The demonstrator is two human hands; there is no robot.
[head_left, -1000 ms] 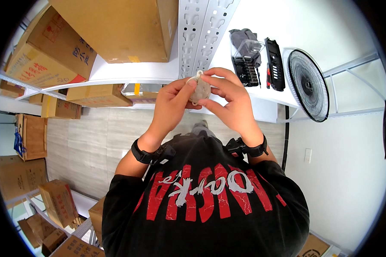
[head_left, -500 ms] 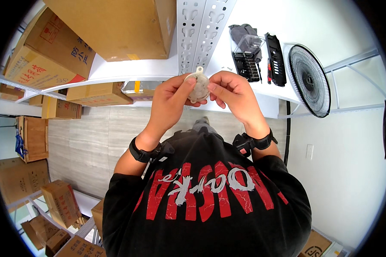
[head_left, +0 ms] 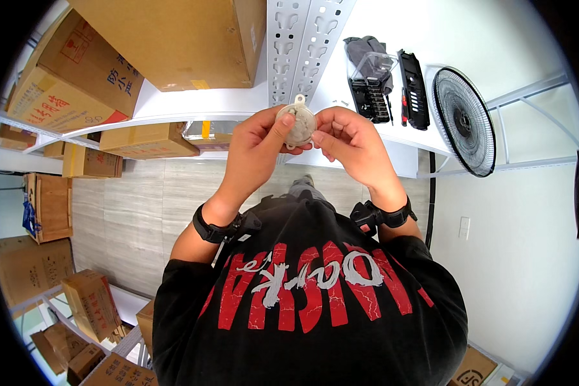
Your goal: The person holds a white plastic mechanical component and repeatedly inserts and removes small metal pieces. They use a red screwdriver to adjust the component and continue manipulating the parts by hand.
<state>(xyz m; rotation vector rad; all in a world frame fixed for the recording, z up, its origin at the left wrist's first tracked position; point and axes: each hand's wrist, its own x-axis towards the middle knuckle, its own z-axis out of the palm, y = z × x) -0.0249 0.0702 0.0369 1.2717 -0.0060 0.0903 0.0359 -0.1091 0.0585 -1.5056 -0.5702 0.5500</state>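
Note:
A small round, off-white disc-shaped part [head_left: 300, 130] with little eared tabs on its rim is held up in front of my chest. My left hand [head_left: 258, 140] grips it, thumb lying across its face and fingers behind. At the part's lower right rim, my right hand [head_left: 349, 143] has thumb and forefinger pinched at the edge, the other fingers curled. What the part belongs to I cannot tell.
On the white shelf ahead right lie an opened black bit set [head_left: 370, 101], a grey glove-like cloth [head_left: 368, 50] and a long black case [head_left: 413, 90]. A round fan [head_left: 463, 122] stands farther right. A perforated metal post [head_left: 296, 58] rises ahead; cardboard boxes [head_left: 174, 45] fill the left shelves.
The disc has turned and risen slightly in my left hand. My right thumb and forefinger have slid a little lower along its rim.

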